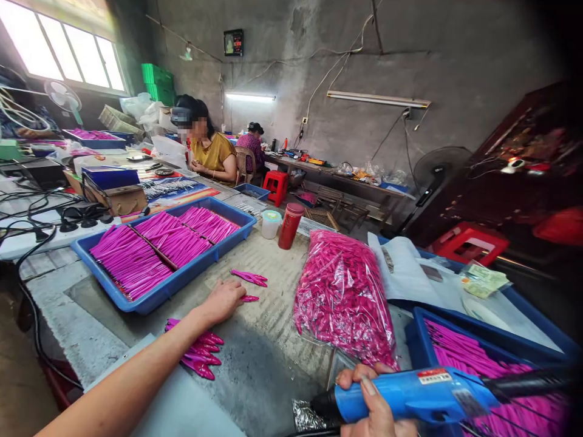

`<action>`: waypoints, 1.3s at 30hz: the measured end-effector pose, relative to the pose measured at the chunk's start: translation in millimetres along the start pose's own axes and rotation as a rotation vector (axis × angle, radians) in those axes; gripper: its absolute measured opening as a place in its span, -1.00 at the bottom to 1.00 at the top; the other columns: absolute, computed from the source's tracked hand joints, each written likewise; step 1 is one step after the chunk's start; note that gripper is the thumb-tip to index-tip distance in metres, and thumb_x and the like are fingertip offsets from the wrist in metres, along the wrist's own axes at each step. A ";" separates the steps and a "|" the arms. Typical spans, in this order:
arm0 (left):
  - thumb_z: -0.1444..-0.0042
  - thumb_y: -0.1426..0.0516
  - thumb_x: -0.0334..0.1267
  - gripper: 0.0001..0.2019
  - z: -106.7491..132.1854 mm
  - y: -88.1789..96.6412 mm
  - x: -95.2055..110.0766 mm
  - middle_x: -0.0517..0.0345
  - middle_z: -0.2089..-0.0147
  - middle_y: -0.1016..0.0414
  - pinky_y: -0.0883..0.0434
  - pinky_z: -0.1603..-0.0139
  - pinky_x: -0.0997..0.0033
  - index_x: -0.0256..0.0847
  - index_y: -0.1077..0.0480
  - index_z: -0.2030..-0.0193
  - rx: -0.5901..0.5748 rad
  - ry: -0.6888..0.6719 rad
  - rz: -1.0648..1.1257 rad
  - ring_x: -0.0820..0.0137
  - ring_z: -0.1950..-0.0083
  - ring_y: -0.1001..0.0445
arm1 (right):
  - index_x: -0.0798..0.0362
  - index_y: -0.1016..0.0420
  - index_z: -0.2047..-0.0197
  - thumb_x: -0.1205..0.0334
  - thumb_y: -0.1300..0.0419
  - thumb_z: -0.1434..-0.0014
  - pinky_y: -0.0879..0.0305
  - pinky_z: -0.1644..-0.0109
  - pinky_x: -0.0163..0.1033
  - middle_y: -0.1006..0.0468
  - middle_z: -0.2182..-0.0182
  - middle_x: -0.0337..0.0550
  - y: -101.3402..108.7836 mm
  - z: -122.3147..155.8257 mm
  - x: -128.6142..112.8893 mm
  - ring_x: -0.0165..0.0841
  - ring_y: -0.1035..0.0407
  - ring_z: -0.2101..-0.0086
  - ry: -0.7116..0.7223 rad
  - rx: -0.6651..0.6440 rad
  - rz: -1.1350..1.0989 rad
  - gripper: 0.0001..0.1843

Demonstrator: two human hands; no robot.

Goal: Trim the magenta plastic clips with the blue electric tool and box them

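Observation:
My left hand (225, 299) rests palm down on the bench, its fingers curled over a slim pink piece (250, 298) whose pointed tip sticks out. Just beyond lie a few more glossy pink pieces (248, 277). A fan of similar pointed pieces (203, 355) sits below my left forearm, partly covered by it. My right hand (376, 400) is wrapped around a blue electric screwdriver (410, 394), black nose pointing left. Under that nose is a small clear bag of silvery bits (307, 416), probably screws.
A blue tray (152, 300) of pink sticks stands left; another blue bin (416, 340) is at right. A bulging clear bag of pink pieces (344, 294) sits mid-bench. Behind are a red canister (290, 227) and lidded tub (271, 224). A person (212, 152) sits across.

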State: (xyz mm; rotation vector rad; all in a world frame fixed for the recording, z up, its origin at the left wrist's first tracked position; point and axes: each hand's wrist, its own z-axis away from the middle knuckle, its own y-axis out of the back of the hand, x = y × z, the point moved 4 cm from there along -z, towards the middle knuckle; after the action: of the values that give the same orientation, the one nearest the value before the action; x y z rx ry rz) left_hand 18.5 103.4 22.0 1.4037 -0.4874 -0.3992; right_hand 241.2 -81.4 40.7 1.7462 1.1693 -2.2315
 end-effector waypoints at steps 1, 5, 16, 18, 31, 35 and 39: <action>-0.22 0.08 -0.23 -0.75 0.8 1.1 1.8 0.00 0.14 -0.39 -0.21 0.12 0.25 -0.26 -0.38 0.23 -0.010 0.009 0.000 0.24 0.06 -0.32 | 0.06 -0.18 0.20 0.23 -0.32 0.26 -0.27 0.45 -0.25 -0.32 0.53 -0.31 0.4 -2.0 0.9 -0.41 -0.29 0.57 0.011 -0.009 0.006 -0.47; -0.20 0.07 -0.26 -0.77 10.1 8.2 24.3 0.00 0.16 -0.40 -0.24 0.12 0.29 -0.27 -0.37 0.23 -0.024 -0.016 -0.010 0.26 0.09 -0.35 | 0.11 -0.19 0.24 0.18 -0.33 0.28 -0.25 0.47 -0.23 -0.33 0.55 -0.30 2.6 -7.5 2.3 -0.39 -0.29 0.61 0.065 0.008 0.035 -0.47; -0.18 0.15 -0.44 -0.73 39.8 -13.5 96.5 -0.01 0.19 -0.37 -0.30 0.15 0.32 -0.29 -0.36 0.20 -0.135 -0.169 -0.040 0.28 0.16 -0.36 | 0.11 -0.17 0.23 0.15 -0.30 0.24 -0.23 0.48 -0.26 -0.33 0.55 -0.31 -0.3 -6.0 -0.6 -0.41 -0.29 0.62 0.074 0.014 0.034 -0.47; -0.16 0.15 -0.46 -0.72 37.6 -11.9 100.4 -0.02 0.19 -0.36 -0.30 0.16 0.33 -0.29 -0.36 0.20 -0.122 -0.211 -0.040 0.28 0.15 -0.34 | 0.11 -0.16 0.23 0.15 -0.30 0.24 -0.22 0.49 -0.27 -0.32 0.56 -0.32 -1.5 -5.6 -1.0 -0.41 -0.28 0.62 0.065 0.019 0.024 -0.48; -0.13 0.14 -0.48 -0.73 41.7 -15.3 124.6 -0.01 0.18 -0.36 -0.33 0.17 0.33 -0.29 -0.35 0.19 -0.163 -0.285 0.017 0.28 0.14 -0.35 | 0.11 -0.16 0.21 0.16 -0.28 0.22 -0.22 0.48 -0.26 -0.32 0.53 -0.31 -0.1 -7.9 2.3 -0.40 -0.29 0.62 0.073 0.037 0.020 -0.48; -0.13 0.14 -0.48 -0.73 40.9 -13.9 112.5 -0.03 0.20 -0.36 -0.33 0.15 0.28 -0.30 -0.36 0.21 -0.178 -0.188 -0.002 0.25 0.14 -0.36 | 0.11 -0.16 0.21 0.17 -0.28 0.21 -0.23 0.49 -0.25 -0.32 0.53 -0.31 0.1 -8.7 2.4 -0.39 -0.30 0.62 0.076 0.031 0.013 -0.49; -0.17 0.16 -0.42 -0.73 43.7 -13.9 101.5 -0.04 0.18 -0.35 -0.33 0.14 0.28 -0.28 -0.35 0.22 -0.173 -0.096 0.001 0.25 0.14 -0.36 | 0.12 -0.16 0.22 0.15 -0.28 0.19 -0.22 0.49 -0.25 -0.32 0.53 -0.30 -0.6 -8.1 0.1 -0.39 -0.29 0.62 0.090 0.016 0.027 -0.50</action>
State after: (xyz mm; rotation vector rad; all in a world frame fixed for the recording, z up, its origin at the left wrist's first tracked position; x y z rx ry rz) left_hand 80.0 10.5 21.3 1.2213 -0.5193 -0.4985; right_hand 247.4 -76.1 40.3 1.8756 1.1402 -2.1736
